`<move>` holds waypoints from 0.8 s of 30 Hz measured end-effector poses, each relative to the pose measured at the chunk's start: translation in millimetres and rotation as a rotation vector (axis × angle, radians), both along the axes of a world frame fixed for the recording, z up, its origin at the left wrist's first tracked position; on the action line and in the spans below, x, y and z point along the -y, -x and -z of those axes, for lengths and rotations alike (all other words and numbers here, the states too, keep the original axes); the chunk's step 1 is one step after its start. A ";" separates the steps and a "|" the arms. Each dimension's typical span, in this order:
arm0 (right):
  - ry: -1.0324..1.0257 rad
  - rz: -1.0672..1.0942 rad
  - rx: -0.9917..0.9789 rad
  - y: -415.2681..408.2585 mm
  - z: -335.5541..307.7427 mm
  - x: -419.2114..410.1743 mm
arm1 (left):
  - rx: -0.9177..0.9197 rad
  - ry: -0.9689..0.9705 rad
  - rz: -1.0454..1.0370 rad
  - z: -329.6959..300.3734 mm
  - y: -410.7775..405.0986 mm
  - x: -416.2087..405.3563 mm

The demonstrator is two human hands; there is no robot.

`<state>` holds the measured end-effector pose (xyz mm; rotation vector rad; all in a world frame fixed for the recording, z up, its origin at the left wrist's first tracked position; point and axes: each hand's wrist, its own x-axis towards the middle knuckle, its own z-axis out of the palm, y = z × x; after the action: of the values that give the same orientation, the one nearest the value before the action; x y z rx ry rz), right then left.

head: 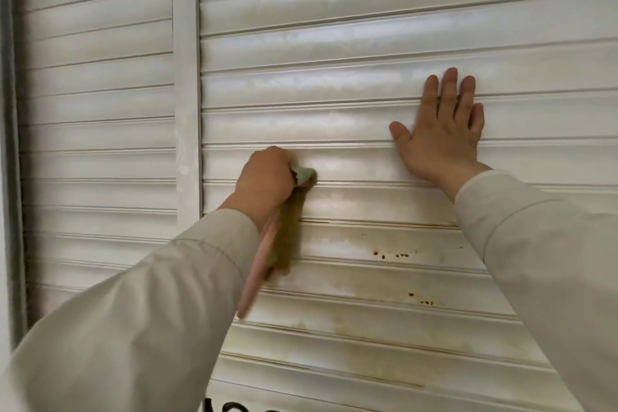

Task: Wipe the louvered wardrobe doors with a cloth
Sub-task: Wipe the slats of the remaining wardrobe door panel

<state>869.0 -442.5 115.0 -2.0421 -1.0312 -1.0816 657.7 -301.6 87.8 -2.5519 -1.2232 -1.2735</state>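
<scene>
White louvered wardrobe doors fill the view: a right door (pixel 368 43) and a left door (pixel 97 94), split by a vertical frame post (pixel 187 77). My left hand (pixel 264 181) grips a cloth (pixel 284 237), pale green at the top with pink and brownish folds hanging down, and presses it against a slat of the right door near the post. My right hand (pixel 441 127) lies flat on the slats farther right, fingers straight and spread.
Brown spots (pixel 391 255) and yellowish stains (pixel 384 288) mark the lower slats of the right door. A dark frame edge (pixel 10 144) runs down the far left. Dark marks (pixel 234 406) show at the bottom edge.
</scene>
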 end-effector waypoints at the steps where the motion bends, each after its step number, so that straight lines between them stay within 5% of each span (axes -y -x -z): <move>1: 0.000 -0.001 0.006 -0.9 0.0 0.3 | -0.019 -0.026 0.017 -1.6 -8.4 7.1; 12: 0.067 -0.209 -0.045 -7.5 -8.8 14.8 | 0.072 -0.050 0.324 3.6 -129.4 102.3; 18: -0.007 -0.394 0.069 -28.5 3.6 55.0 | -0.001 -0.038 0.269 5.1 -122.3 106.2; 24: 0.021 -0.249 0.136 -74.9 28.7 108.6 | -0.047 -0.022 0.212 2.4 -124.5 108.7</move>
<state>943.9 -551.1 86.3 -1.8168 -1.3309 -1.0920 782.2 -410.2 85.4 -2.7387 -0.9460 -1.2458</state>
